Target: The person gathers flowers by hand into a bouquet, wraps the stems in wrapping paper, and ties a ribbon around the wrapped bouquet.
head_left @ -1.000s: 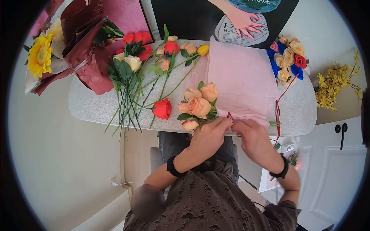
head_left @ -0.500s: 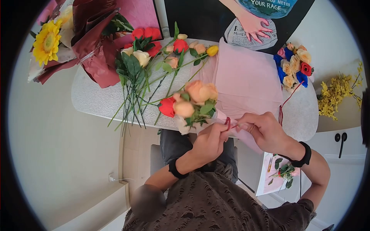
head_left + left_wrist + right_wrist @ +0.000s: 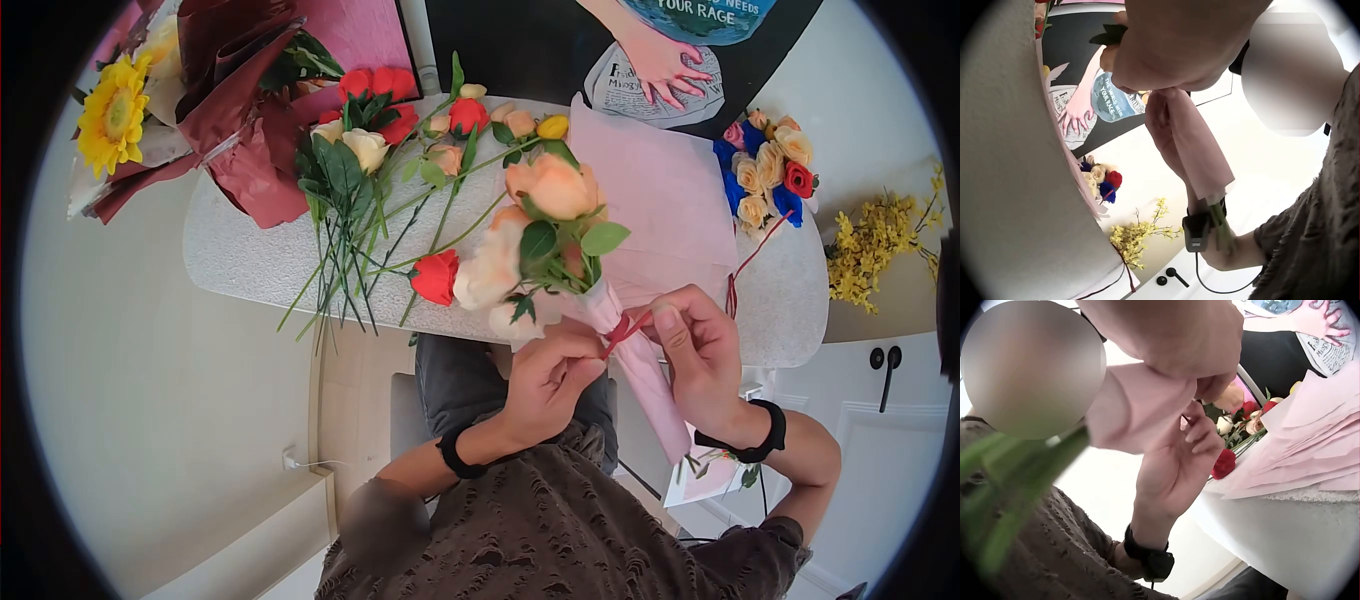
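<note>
A bouquet of peach and cream roses (image 3: 556,187) with green leaves tilts up over the table's front edge. Pink paper (image 3: 645,375) wraps its stems, and a red ribbon (image 3: 622,330) goes round the paper below the blooms. My left hand (image 3: 550,385) pinches one side of the ribbon, my right hand (image 3: 703,355) the other. In the left wrist view the wrapped stems (image 3: 1200,147) run down past the right hand, green ends showing. From the right wrist the left hand (image 3: 1175,465) appears beyond the pink wrap (image 3: 1141,406); the knot is hidden there.
Loose flowers (image 3: 345,170) and a red rose (image 3: 435,277) lie left on the white table (image 3: 240,260). Flat pink paper (image 3: 660,200) is behind the bouquet. A maroon-wrapped bouquet (image 3: 250,170) stands far left, a blue-and-cream one (image 3: 765,170) at right. More red ribbon (image 3: 733,290) hangs over the right side.
The bouquet has risen and turned, its blooms now pointing up and away and its wrapped stems showing between the hands. The hands have moved apart, with ribbon held on both sides.
</note>
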A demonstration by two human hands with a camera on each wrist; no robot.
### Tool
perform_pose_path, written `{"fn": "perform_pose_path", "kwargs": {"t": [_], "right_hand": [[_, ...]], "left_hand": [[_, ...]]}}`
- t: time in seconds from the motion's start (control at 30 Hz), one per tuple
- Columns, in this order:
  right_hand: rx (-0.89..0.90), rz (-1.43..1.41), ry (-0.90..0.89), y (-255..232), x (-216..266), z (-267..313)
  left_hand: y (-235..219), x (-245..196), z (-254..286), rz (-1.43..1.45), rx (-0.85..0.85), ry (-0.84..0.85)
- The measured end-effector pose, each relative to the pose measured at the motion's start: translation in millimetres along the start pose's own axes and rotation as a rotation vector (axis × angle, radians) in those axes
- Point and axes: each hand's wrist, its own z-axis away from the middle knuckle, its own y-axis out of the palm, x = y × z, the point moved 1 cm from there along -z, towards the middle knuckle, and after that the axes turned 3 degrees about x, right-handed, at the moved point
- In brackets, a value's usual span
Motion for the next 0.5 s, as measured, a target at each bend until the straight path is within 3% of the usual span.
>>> {"fn": "perform_pose_path", "kwargs": {"t": [0.13, 0.27, 0.3, 0.43, 0.5], "right_hand": [[0.021, -0.222, -0.071, 3.1, -3.0, -2.4], [0.108, -0.258, -0.076, 2.2, 4.2, -2.3], [0.135, -0.259, -0.051, 2.4, 12.6, -1.9], [0.14, -0.185, -0.018, 6.5, 61.2, -3.9], [0.135, -0.165, -0.115, 7.9, 73.8, -12.8]], "left_hand": [[1.5, -0.8, 2.3, 0.266, -0.039, -0.022], [5.4, -7.3, 2.7, 0.491, -0.09, -0.062], [-3.9, 19.2, 23.7, 0.395, -0.31, -0.434], [-14.2, -3.4, -8.0, 0.333, -0.167, -0.316], [-17.4, -11.5, -52.1, 0.289, -0.065, -0.234]]}}
